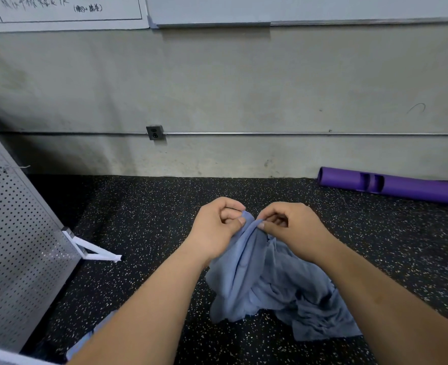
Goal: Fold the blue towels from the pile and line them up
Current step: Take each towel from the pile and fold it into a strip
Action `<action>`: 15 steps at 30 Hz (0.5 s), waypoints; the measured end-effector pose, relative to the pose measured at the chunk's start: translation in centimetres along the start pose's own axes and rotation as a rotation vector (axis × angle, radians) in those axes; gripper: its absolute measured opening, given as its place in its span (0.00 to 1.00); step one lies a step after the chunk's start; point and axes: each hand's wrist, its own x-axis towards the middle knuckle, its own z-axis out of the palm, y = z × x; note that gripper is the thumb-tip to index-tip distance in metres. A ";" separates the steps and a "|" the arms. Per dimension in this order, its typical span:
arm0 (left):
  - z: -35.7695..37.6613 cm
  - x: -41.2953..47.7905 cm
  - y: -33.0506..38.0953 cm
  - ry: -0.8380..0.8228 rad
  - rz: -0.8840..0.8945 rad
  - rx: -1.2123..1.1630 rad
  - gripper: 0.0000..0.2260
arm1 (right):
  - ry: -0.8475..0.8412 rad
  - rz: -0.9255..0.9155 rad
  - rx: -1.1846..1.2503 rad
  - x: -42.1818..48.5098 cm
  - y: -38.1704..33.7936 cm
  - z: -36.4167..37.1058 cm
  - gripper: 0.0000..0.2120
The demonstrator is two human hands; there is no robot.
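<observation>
Pinching the towel by its top edge at mid frame, we hold it with both hands close together: left hand and right hand each nip the cloth between thumb and curled fingers, almost touching. To do this well, we judge we should slide the pinches apart along the hem until each finds a corner, then shake the cloth flat before folding. The towel hangs crumpled below and between the hands, its lower part bunched on the floor toward the lower right of the frame.
</observation>
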 end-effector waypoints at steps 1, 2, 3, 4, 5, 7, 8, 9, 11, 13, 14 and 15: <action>0.1 -0.1 0.0 -0.011 0.011 0.011 0.08 | 0.006 0.010 0.004 0.0 0.1 0.2 0.07; 0.1 -0.1 0.1 -0.021 0.022 0.021 0.08 | 0.020 0.018 0.005 0.1 0.2 0.3 0.06; 0.2 -0.2 0.1 -0.032 0.035 0.027 0.07 | 0.039 0.023 0.006 0.1 0.3 0.4 0.06; 0.3 -0.2 0.1 -0.044 0.050 0.030 0.07 | 0.059 0.026 0.004 0.2 0.4 0.4 0.06; 0.4 -0.3 0.1 -0.054 0.064 0.030 0.07 | 0.074 0.028 0.005 0.2 0.4 0.4 0.07; 0.5 -0.4 0.2 -0.076 0.079 0.028 0.08 | 0.084 0.037 0.016 0.3 0.6 0.4 0.08; 0.5 -0.4 0.3 -0.088 0.083 0.027 0.07 | 0.084 0.043 0.021 0.3 0.7 0.3 0.08; 0.5 -0.5 0.4 -0.096 0.087 0.029 0.07 | 0.081 0.048 0.018 0.2 0.8 0.3 0.09; 0.5 -0.5 0.5 -0.112 0.092 0.034 0.06 | 0.063 0.053 -0.006 0.2 1.0 0.2 0.09; 0.4 -0.5 0.4 -0.129 0.090 0.038 0.07 | 0.039 0.051 -0.019 0.2 1.2 0.1 0.08; 0.4 -0.5 0.3 -0.138 0.087 0.043 0.08 | 0.029 0.051 -0.024 0.2 1.2 0.0 0.07; 0.4 -0.5 0.2 -0.146 0.086 0.050 0.09 | 0.022 0.051 -0.033 0.2 1.3 0.0 0.07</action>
